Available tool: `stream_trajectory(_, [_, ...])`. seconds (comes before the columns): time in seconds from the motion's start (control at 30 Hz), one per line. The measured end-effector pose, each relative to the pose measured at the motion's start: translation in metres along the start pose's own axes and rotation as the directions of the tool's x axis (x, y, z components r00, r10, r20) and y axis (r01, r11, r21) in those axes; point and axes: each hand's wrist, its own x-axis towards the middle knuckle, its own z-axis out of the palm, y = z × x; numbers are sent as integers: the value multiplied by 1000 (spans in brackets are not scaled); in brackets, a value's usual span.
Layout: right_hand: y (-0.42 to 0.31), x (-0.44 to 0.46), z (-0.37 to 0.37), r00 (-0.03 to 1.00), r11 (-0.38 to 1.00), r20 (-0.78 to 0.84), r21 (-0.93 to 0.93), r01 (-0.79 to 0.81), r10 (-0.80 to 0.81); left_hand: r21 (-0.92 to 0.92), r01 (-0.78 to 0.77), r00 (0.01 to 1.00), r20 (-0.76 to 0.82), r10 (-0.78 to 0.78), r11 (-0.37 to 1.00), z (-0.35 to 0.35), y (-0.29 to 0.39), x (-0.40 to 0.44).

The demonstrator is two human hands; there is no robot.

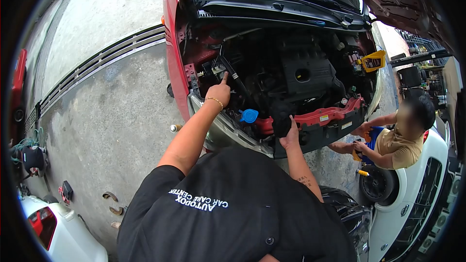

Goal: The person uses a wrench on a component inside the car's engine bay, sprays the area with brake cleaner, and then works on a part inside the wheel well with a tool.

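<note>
Pressure light, I'd steady left hand (218, 94), index extended at bracket (218, 69), nothing visibly held; right hand (290, 137) touches black part (281, 118), grip unclear

A blue cap (249, 115) obstructs the gap between left hand (219, 92) and right hand (291, 137).

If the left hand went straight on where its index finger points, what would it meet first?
Probably the long black bar with a white label, just beyond the left hand; depth is unclear.
</note>
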Motion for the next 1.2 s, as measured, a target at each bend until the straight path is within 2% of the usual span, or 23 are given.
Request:
stream_trajectory(0.23, [1, 3, -5, 999, 1000, 34, 13, 0, 0, -16, 18, 1000, 19, -17, 1000, -2, 1, -1])
stream_trajectory(0.3, [1, 1, 0, 1000, 1000, -10, 1, 18, -18, -14, 13, 1000, 10, -13, 1000, -1, 1, -1])
stream_trajectory(0.63, [1, -1, 0, 1000, 1000, 22, 1, 11, -11, -8, 12, 1000, 19, -12, 1000, -4, 1, -2])
stream_trajectory(0.7, [1, -2, 5, 999, 1000, -34, -1, 29, -29, -4, 7, 1000, 11, -7, 1000, -3, 1, -2])
stream_trajectory(0.83, [0, -1, 2, 1000, 1000, -2, 4, 3, -3, -10, 17, 1000, 20, -16, 1000, -2, 1, -1])
stream_trajectory(0.93, [0, -4, 7, 999, 1000, -41, 0, 22, -22, -9, 21, 1000, 10, -20, 1000, -3, 1, -1])
stream_trajectory(1.0, [-1, -4, 4, 1000, 1000, 13, 9, 3, -3, -6, 22, 1000, 21, -22, 1000, -3, 1, -1])
stream_trajectory(1.2, [-1, -6, 9, 1000, 1000, -13, 9, 14, -13, 17, 9, 1000, 17, -9, 1000, 0, 0, 1])
